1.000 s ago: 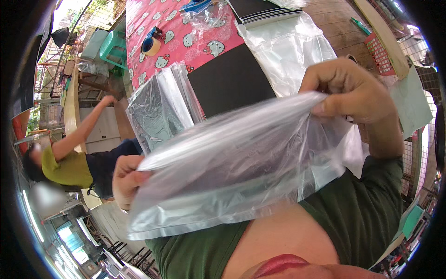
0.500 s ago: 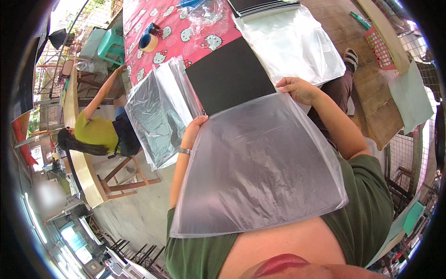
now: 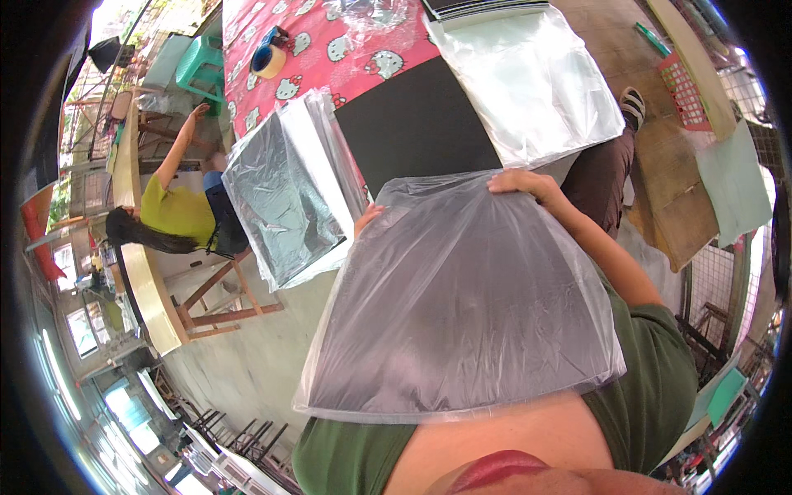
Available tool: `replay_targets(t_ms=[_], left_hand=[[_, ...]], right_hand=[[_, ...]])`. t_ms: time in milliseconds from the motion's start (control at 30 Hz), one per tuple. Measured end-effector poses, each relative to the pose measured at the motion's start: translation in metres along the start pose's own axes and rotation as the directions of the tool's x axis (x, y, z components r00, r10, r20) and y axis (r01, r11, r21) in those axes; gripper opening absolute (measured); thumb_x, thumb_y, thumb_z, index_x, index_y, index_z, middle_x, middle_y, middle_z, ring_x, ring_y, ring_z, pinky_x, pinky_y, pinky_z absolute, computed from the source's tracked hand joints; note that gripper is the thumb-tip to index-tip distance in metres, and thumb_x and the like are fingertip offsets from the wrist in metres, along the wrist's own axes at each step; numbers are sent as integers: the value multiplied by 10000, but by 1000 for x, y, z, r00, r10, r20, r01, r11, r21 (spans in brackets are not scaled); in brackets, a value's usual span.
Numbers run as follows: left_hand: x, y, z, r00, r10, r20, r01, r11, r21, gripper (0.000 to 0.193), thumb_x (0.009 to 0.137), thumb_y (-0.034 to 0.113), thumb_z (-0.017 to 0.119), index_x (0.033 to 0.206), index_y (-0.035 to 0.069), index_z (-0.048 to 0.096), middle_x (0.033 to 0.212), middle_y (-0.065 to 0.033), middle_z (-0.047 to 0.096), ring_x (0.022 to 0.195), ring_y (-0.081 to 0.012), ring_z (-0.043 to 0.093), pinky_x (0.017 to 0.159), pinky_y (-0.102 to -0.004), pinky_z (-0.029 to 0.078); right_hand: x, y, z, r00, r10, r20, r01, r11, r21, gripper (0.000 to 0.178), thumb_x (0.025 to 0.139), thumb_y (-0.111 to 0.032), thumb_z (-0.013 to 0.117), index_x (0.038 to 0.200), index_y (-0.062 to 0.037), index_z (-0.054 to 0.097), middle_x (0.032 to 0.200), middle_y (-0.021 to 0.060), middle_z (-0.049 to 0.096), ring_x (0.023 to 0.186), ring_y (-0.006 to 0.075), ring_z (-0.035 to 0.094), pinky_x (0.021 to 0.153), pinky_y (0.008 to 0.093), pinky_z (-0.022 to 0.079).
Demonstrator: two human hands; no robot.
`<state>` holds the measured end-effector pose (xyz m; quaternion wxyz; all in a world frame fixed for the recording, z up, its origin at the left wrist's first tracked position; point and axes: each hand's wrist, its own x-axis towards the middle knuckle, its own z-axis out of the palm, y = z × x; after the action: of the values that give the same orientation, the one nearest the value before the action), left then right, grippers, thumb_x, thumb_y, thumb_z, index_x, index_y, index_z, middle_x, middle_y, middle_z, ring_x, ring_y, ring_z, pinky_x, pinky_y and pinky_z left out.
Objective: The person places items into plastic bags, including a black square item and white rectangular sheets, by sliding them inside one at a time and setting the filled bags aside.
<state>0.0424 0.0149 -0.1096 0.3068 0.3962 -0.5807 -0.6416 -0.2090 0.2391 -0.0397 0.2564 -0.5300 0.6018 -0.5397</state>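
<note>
A clear plastic bag (image 3: pixel 462 322) hangs in front of my chest, its mouth toward the table. My right hand (image 3: pixel 525 185) is closed on the bag's top right edge, where the film bunches into folds. At the top left edge, my left hand (image 3: pixel 369 216) grips the bag; most of that hand is hidden behind the film. A flat black square board (image 3: pixel 417 124) lies just beyond the bag's mouth, its near edge meeting the film. I cannot tell whether the board's edge is inside the bag. Wrapped dark sheets in clear plastic (image 3: pixel 285 194) lie to the left.
A stack of clear bags (image 3: pixel 528 82) lies right of the board. The pink patterned tablecloth (image 3: pixel 318 70) bears a tape dispenser (image 3: pixel 268 59). At far left a person in a yellow-green top (image 3: pixel 177 210) reaches out beside a green stool (image 3: pixel 200 70). A red basket (image 3: pixel 685 91) stands at right.
The bag's mouth, stretched straight before, is now gathered and wrinkled. My right hand has turned over the edge, and my left has slipped mostly behind the film. The other person's arm has lifted slightly.
</note>
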Motion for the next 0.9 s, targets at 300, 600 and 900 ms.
replay_targets(t_ms=[300,600,900], left_hand=[[35,26,-55,899,-21,-438,-13,997,-73,215,919,222,513,954,10,528,869,-54,568,783,-129,515,705,-291,449],[45,60,-233,799,56,-599,263,863,431,292,872,219,568,918,-69,583,848,-128,616,733,-197,572,643,-349,473],[49,18,-250,780,488,-392,275,295,915,235,841,225,561,972,45,636,1029,-173,587,1007,-313,485,849,-441,383]], right_hand=[[108,-11,91,964,256,-66,-250,964,88,281,892,-171,538,1088,-8,420,786,224,581,661,264,612,597,368,456],[83,2,62,982,125,140,-122,992,-28,230,791,-69,607,1005,2,565,973,124,607,767,188,626,678,312,501],[-4,89,-70,952,262,-161,-294,625,-723,507,689,-273,705,1156,-138,558,1089,97,526,1047,290,484,901,406,378]])
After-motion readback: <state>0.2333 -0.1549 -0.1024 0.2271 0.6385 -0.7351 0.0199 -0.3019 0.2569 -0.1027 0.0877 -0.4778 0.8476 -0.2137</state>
